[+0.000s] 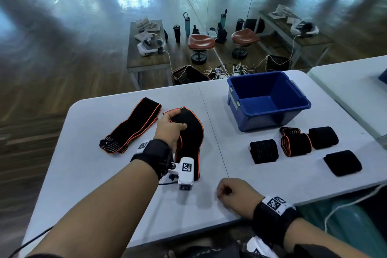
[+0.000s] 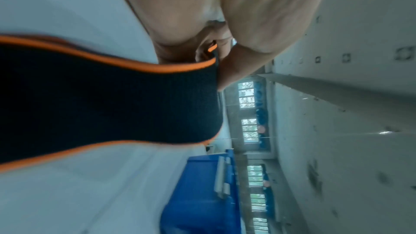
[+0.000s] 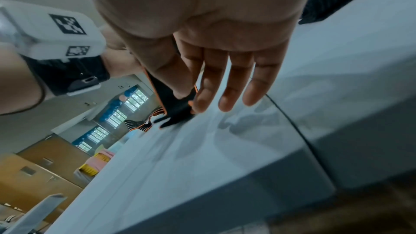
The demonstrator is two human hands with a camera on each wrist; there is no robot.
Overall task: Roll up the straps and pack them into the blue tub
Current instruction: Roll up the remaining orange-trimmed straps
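A long black strap with orange edges lies flat on the white table, running toward me. My left hand pinches its far end, thumb on top; the left wrist view shows the fingers closed on the strap at its edge. A second flat strap lies to the left. My right hand hovers near the front edge, fingers relaxed and holding nothing. The blue tub stands at the far right, with nothing visible inside. Several rolled straps sit in front of it.
A second white table adjoins at the right. Beyond the far edge are a wooden bench, stools, bottles and cables on the floor. A white cable hangs off the front right corner.
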